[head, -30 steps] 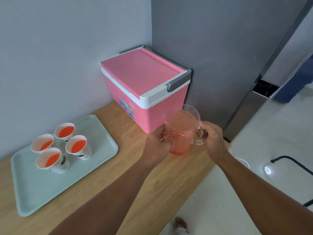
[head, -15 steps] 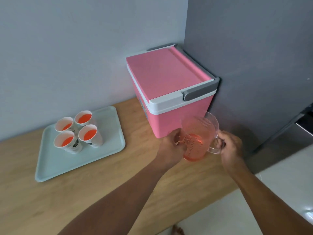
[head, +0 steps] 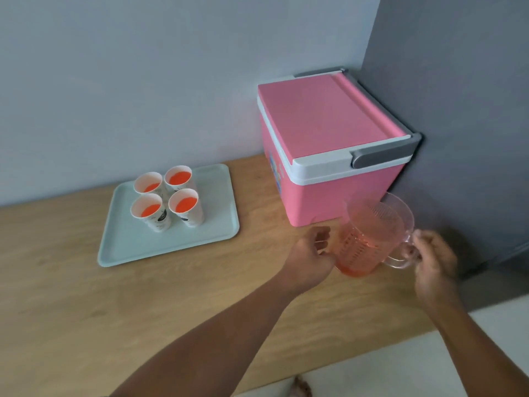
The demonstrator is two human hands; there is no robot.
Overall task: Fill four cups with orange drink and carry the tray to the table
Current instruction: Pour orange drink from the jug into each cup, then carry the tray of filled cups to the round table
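- The pitcher (head: 372,239) stood on the wooden counter (head: 71,310), just in front of the pink cooler (head: 329,144).
- His right hand (head: 435,262) pinched its handle; the left hand (head: 312,259) hung beside it, fingers loosely curled, holding nothing.
- Four filled cups (head: 167,197) sat clustered on the pale tray (head: 128,247).

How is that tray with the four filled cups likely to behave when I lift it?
The tray looks thin and flat, so it may flex a little. The four cups are tall, narrow and stand clustered toward its far end, so it probably feels end-heavy, and they could tip or slosh orange drink if it tilts.
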